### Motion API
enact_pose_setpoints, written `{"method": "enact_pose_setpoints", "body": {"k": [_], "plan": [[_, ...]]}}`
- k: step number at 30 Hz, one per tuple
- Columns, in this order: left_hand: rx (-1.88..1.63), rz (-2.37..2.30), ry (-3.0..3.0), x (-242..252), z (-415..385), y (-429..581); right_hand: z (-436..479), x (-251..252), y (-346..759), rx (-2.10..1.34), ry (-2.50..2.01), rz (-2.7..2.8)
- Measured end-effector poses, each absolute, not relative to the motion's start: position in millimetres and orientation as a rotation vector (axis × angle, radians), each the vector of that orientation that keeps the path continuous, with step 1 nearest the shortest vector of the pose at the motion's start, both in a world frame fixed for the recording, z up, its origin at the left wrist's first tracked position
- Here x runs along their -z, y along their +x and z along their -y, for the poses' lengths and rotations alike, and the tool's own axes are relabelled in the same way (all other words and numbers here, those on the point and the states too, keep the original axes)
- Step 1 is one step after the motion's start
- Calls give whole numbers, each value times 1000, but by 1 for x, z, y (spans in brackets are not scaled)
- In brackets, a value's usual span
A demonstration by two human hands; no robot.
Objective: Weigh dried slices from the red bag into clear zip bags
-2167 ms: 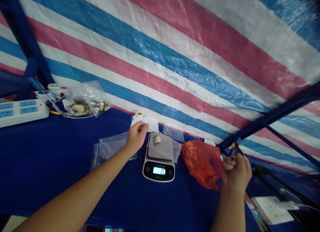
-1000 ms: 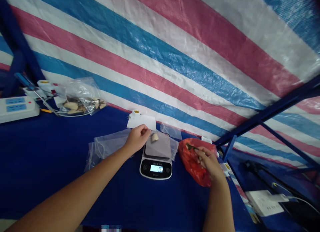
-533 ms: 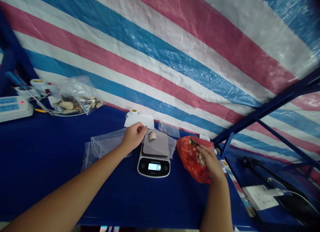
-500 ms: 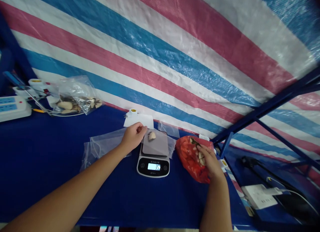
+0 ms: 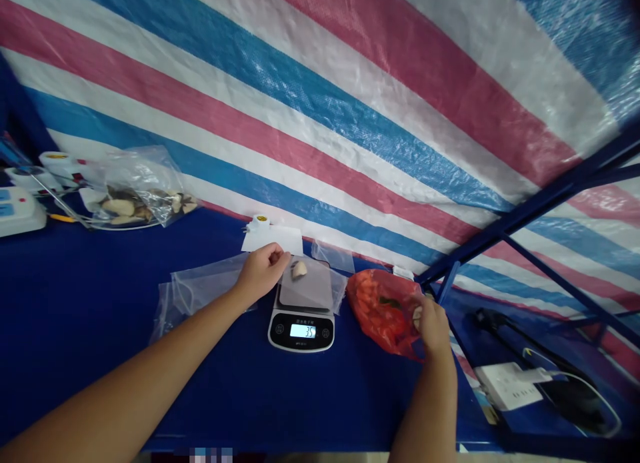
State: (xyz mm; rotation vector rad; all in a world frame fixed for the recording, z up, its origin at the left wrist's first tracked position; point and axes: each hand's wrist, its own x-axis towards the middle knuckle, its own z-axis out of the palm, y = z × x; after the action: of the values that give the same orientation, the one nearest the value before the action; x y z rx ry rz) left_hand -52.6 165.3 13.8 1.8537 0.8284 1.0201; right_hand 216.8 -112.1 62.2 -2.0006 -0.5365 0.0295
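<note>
In the head view, my left hand [image 5: 263, 270] is closed in a pinch at the edge of a clear plastic bag [image 5: 315, 280], whose end lies over the kitchen scale [image 5: 303, 331]. Inside that bag, above the weighing plate, is a pale piece [image 5: 299, 270] that looks like cut mushroom. The display reads what looks like 35. On the right, my right hand [image 5: 434, 323] is at the opening side of a red plastic bag [image 5: 380, 326], fingers curled round a pale mushroom-like piece [image 5: 417, 316]. A dark greenish piece [image 5: 390, 303] shows inside the red bag.
More clear bags [image 5: 200, 290] lie left of the scale. A clear bag of mushroom-like pieces [image 5: 140, 200] stands far left by a white power strip [image 5: 20, 213]. White paper [image 5: 273, 238] lies behind the scale. A blue frame bar [image 5: 490, 236] and white socket [image 5: 507, 386] are right.
My right hand has moved right, from inside the red bag to its right edge. My left hand stays on the clear bag. The view has shifted slightly; the reading looks the same.
</note>
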Motion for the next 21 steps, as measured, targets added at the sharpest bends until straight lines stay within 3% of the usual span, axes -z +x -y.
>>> {"method": "enact_pose_setpoints", "body": {"k": [3,7,13,21], "plan": [[-1016,-838,1851,-14,-165,-52,110,-71,211,-54,-1660,402],[-1011,-829,1841,-12,-165,-50,91,-76,192,-361,-1237,405],[-1006,-831,1820,-12,-164,-49,55,-65,153,-764,-1198,482],[-982,-850,1816,-15,-163,-51,50,-61,142,-826,-1313,521]]}}
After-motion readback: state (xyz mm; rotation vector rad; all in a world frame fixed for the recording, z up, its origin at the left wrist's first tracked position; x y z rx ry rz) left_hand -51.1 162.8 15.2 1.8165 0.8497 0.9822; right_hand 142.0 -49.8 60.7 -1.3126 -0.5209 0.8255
